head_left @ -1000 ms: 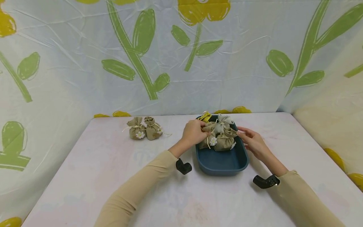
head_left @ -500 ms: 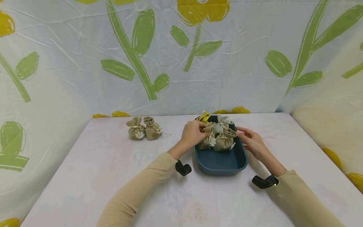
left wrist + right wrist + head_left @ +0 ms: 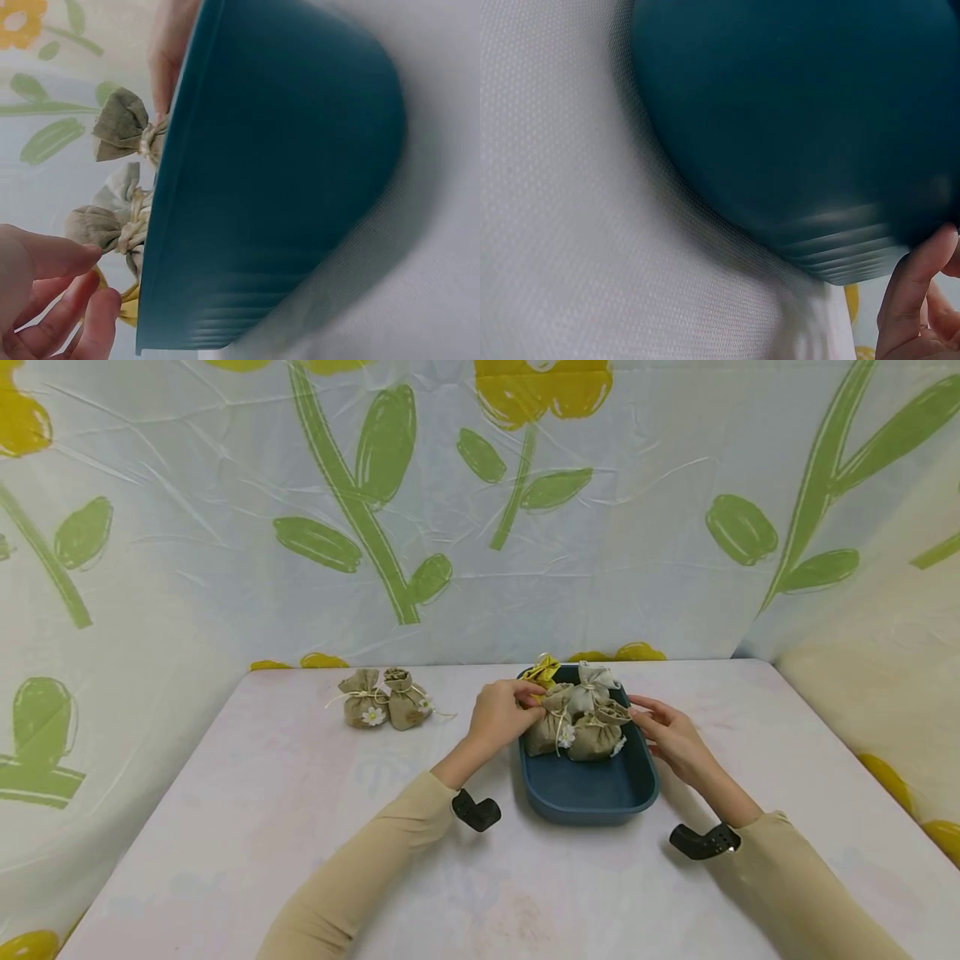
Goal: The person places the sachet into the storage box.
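A pale cloth backdrop (image 3: 637,572) printed with large yellow flowers and green leaves rises behind a whitish tabletop (image 3: 360,868). On the tabletop, right of centre, sits a dark blue bin (image 3: 588,789) with rounded corners, its near half bare inside. A person's two hands flank it. The left hand (image 3: 504,717) reaches over the left rim with thumb and fingers loosely parted beside a tan pouch's gathered top; it seems to have hold of nothing, though whether the thumb brushes the cloth is hard to tell. The right hand (image 3: 675,745) lies along the right side, fingers extended and touching the bin without wrapping round it. Four small tied pouches crowd the far half of the bin: a front-left tan pouch (image 3: 542,737), a front-right tan pouch (image 3: 595,741), a pale grey pouch (image 3: 587,695) behind them and a yellow pouch (image 3: 543,669) at the back left. Two more tan pouches (image 3: 364,703) stand side by side on the tabletop, well to the left. With four inside and two outside, the work looks partway along. Smallest are the white flower trims, one showing on the front-left tan pouch (image 3: 566,737).
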Action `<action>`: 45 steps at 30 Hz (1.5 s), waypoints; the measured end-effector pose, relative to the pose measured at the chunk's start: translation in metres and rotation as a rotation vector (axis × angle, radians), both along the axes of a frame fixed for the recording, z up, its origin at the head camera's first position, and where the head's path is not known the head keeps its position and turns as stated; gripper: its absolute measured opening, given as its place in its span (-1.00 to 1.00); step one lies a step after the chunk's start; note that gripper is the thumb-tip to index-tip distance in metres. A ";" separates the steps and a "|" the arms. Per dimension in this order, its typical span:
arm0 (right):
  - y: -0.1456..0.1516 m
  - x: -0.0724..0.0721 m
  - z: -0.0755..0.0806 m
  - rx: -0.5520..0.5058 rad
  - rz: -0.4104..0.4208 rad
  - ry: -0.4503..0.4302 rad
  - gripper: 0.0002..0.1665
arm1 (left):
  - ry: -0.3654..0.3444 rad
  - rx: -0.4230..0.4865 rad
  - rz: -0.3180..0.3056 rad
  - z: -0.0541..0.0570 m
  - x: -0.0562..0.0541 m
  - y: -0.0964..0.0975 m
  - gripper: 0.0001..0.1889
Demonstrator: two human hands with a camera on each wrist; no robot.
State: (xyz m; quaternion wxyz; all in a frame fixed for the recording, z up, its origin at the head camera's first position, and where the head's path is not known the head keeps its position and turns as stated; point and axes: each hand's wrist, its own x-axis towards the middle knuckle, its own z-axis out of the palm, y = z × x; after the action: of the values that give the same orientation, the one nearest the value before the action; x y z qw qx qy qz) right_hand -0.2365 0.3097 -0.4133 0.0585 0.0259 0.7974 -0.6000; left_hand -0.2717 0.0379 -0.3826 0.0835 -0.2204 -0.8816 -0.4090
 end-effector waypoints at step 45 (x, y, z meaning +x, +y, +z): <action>-0.001 -0.002 -0.001 0.066 0.014 -0.010 -0.17 | -0.018 0.309 0.274 -0.017 0.027 -0.134 -0.70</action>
State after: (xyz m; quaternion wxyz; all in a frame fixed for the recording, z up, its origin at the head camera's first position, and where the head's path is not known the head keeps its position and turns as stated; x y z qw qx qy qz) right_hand -0.2390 0.3084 -0.4145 0.0658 0.0253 0.8166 -0.5729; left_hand -0.2448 -0.0961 -0.3998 0.1635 -0.0792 -0.8308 -0.5260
